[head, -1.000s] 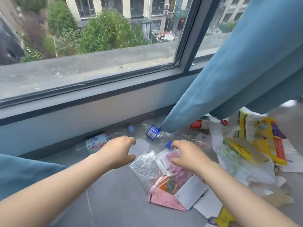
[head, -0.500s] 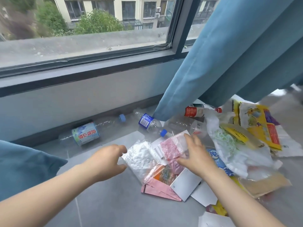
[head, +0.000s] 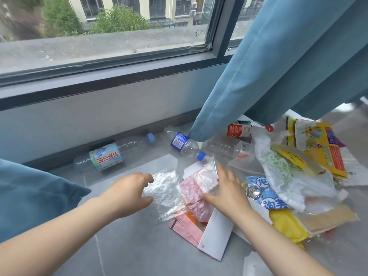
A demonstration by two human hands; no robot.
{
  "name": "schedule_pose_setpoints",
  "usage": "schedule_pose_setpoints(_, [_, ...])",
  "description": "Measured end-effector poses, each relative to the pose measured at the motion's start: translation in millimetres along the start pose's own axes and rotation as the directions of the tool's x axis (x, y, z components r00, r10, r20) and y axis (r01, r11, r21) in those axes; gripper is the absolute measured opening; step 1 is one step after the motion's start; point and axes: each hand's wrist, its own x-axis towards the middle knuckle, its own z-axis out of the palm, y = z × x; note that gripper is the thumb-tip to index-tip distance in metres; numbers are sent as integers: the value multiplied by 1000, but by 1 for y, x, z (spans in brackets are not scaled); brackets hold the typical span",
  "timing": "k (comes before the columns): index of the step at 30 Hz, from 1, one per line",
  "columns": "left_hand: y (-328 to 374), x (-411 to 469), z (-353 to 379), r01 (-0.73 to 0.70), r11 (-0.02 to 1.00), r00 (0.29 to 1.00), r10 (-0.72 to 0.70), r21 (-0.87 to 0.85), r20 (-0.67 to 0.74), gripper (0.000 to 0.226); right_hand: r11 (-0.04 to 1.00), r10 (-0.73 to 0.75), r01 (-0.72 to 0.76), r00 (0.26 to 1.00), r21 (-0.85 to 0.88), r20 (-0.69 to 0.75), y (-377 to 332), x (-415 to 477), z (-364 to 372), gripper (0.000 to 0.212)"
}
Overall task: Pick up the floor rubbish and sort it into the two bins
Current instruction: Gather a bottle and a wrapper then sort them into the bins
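In the head view, I am looking down at rubbish lying on the floor (head: 129,248) under a window. My left hand (head: 129,194) is hovering with its fingers loosely curled and holding nothing, right at the edge of the clear bag (head: 165,188). My right hand (head: 227,193) is pressing flat on the pink wrapper (head: 196,188), its fingers straight and close together. Beyond the fingers, a green-label bottle (head: 107,159) and a blue-label bottle (head: 183,145) are lying on their sides.

hidden | red-label bottle (head: 239,130) partly behind curtain (head: 258,76); white sheet (head: 250,264) cut by bottom edge
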Motion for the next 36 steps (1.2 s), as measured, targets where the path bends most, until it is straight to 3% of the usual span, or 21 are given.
schedule_pose_setpoints(5, [-5,2,-3,11,1000,1000,-11,6,8,41,993,107,-112,990,44,93,0,14,0,110])
schedule_pose_setpoints(9, [-9,3,-5,23,1000,1000,-23,3,18,41,998,67,-67,993,2,94,-9,11,6,101])
schedule_pose_setpoints(18, [-19,10,-11,51,999,998,-51,6,25,42,990,-143,143,989,6,44,-35,10,14,34])
schedule_pose_setpoints(20, [-22,11,-11,55,998,998,-55,12,25,42,988,-153,152,988,33,35,-37,12,14,28])
schedule_pose_setpoints(28, [-28,16,-11,68,998,997,-68,2,35,42,927,-162,92,973,362,167,-19,20,0,29])
schedule_pose_setpoints(32, [-30,19,-9,70,998,997,-70,-5,37,40,843,-135,80,989,532,65,-10,23,-13,60])
schedule_pose_setpoints(35, [-29,19,-9,69,998,997,-69,3,34,40,770,-101,80,995,633,-2,-10,21,-24,20])
schedule_pose_setpoints(36, [-29,19,-9,67,998,997,-67,5,32,40,767,-104,89,994,636,-13,-9,20,-26,20])
